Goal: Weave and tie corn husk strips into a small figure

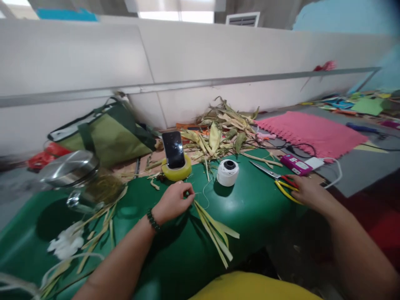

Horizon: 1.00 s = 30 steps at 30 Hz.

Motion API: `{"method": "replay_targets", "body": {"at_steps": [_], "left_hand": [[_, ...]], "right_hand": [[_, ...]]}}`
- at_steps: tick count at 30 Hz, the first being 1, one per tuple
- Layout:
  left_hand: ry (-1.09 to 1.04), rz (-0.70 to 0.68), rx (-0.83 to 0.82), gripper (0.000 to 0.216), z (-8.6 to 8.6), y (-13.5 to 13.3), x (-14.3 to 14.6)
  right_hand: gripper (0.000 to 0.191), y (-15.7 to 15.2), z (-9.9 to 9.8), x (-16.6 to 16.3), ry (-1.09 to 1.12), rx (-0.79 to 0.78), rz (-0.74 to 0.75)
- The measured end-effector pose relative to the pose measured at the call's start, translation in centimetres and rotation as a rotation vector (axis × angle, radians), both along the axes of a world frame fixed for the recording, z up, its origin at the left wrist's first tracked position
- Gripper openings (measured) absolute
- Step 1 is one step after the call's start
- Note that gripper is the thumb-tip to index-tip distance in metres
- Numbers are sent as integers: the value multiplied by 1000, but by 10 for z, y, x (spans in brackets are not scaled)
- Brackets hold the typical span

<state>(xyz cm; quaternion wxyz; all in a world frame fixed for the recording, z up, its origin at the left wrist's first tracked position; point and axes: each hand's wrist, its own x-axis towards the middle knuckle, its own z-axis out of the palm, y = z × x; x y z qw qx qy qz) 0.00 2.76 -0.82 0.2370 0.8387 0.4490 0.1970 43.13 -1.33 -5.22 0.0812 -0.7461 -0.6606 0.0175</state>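
So from my end, the green table (175, 258) fills most of the view, with an olive bag (109, 133) at its far left, a pink mat (312, 131) off to the right and a heap of dried husks (225, 125) between them by the wall. Closer in, a phone (173, 149) stands propped in a yellow tape roll (179, 174), near a white thread spool (228, 171). The left hand (173, 202) pinches the top of the leaf strips (215, 233) fanned out on the table, and the right hand (308, 192) lies on the yellow handles of the scissors (275, 175) at the table's right edge; can't tell if it's actually gripping them.
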Motion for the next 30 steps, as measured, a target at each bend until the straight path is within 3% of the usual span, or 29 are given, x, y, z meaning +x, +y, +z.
{"method": "replay_targets", "body": {"at_steps": [3, 6, 10, 14, 18, 21, 23, 30], "left_hand": [[-155, 63, -227, 19, -1, 4, -5], [-279, 85, -390, 22, 1, 7, -9], [-316, 57, -397, 23, 4, 8, -14], [-335, 31, -392, 25, 1, 9, -14], [-333, 36, -393, 24, 1, 8, -14], [-353, 39, -411, 22, 4, 7, -14], [-364, 35, -419, 22, 6, 6, -15], [-345, -34, -459, 25, 5, 4, -15]], "right_hand": [[38, -4, -11, 12, 151, 69, 57], [42, -20, -12, 10, 200, 45, -50], [49, -52, -8, -3, 316, 97, -132], [45, -71, -4, -24, 579, 224, 5], [60, -71, 15, -56, 651, 94, 262], [75, -65, 38, -84, 602, -160, 429], [72, -59, 49, -103, 503, -305, 497], [70, -34, 49, -143, 99, -252, 624]]}}
